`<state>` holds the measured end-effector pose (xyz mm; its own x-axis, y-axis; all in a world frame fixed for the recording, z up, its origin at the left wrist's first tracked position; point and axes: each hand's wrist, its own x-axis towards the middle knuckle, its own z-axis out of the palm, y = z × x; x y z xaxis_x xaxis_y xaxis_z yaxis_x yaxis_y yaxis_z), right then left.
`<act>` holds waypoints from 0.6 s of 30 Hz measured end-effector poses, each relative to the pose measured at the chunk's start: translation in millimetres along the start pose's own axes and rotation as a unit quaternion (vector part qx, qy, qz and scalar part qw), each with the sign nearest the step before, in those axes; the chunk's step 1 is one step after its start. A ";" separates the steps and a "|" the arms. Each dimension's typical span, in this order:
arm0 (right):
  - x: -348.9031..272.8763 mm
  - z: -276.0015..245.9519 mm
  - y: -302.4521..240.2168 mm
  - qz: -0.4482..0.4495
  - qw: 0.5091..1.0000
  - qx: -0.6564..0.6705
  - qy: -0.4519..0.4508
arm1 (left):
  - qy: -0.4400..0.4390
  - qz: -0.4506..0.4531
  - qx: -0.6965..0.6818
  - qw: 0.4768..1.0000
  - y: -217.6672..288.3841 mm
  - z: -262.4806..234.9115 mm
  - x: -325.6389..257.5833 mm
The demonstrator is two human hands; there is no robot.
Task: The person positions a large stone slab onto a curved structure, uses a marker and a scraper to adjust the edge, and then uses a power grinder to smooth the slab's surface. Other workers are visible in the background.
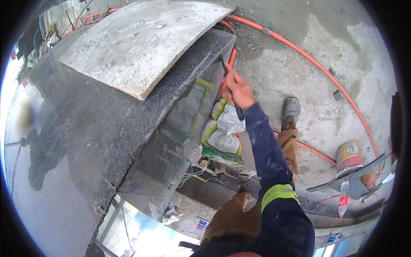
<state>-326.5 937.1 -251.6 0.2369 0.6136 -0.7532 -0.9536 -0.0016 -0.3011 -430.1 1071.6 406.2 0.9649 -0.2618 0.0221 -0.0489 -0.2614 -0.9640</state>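
Observation:
My right hand [240, 89] reaches forward in a dark sleeve with a yellow reflective band. It is closed round a slim black-handled tool [239, 113], whose thin dark tip points up beside the far corner of a dark stone slab [141, 124]. Whether the tip touches the slab I cannot tell. The slab's smooth side face [182, 113] mirrors the bags next to it. Across the slab's top lies a rough grey board [145, 45], its edge reaching past the far side. My left hand is out of sight.
White, green and yellow bags [224, 139] lie below the slab. Loose wires [188, 175] hang nearby. An orange hose [317, 64] curves over the concrete floor past my boot [291, 112]. To the right stand a stained bucket [349, 155] and a red-labelled plastic bottle [343, 200].

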 end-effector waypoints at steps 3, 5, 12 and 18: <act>99.1 -50.3 13.4 0.012 0.998 0.034 0.051 | 0.001 -0.003 -0.007 1.000 3.6 5.5 -2.5; 160.9 -88.7 11.2 0.042 0.991 0.090 0.094 | 0.006 -0.012 -0.006 1.000 8.8 6.8 -10.1; 65.4 -24.7 25.5 0.024 0.999 0.030 0.037 | -0.013 0.012 -0.004 1.000 -0.6 3.2 8.1; 136.2 -65.5 -6.9 0.061 0.994 0.066 0.060 | 0.001 -0.005 -0.013 1.000 1.6 3.1 -4.4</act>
<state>-275.5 969.0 -390.4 0.1318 0.5169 -0.8459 -0.9907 0.0395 -0.1302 -433.6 1075.2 403.8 0.9646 -0.2617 0.0323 -0.0463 -0.2885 -0.9564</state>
